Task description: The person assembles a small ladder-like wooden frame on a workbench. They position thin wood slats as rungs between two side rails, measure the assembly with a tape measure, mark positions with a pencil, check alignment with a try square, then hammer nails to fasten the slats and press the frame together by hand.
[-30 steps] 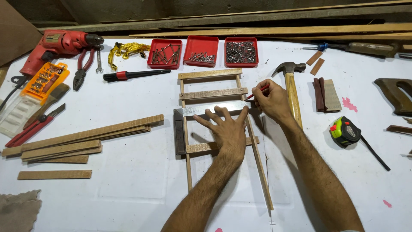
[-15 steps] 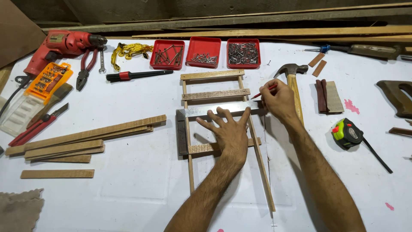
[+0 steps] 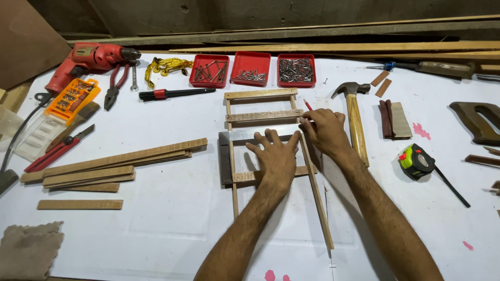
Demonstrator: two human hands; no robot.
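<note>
On the white tabletop (image 3: 156,224), the left hand (image 3: 278,158) lies flat with fingers spread over a metal try square (image 3: 245,136), pressing it onto a small wooden ladder frame (image 3: 260,112); its grip is released, nothing clasped. Just right of the frame's right rail, the right hand (image 3: 325,130) has its grip pinched on a red pencil (image 3: 308,105), whose tip shows above the fingers, touching the rail.

Right of the frame lies a wooden-handled hammer (image 3: 355,119), then a small stack of brown and grey blocks (image 3: 393,118), and nearer the person a green-and-black tape measure (image 3: 415,160). A dark saw handle (image 3: 476,120) sits at the far right edge.

Behind the frame stand three red trays (image 3: 251,69) holding nails and screws. Left of them lie a black-and-red brush (image 3: 174,93), a yellow chain (image 3: 166,66), pliers (image 3: 115,87) and a red power drill (image 3: 88,60), with an orange bit case (image 3: 72,98) below it. Left of the frame, loose wooden slats (image 3: 112,164) lie stacked, and a grey cloth (image 3: 31,250) rests at the near corner. Long timber strips (image 3: 333,47) run along the dark wall behind.
</note>
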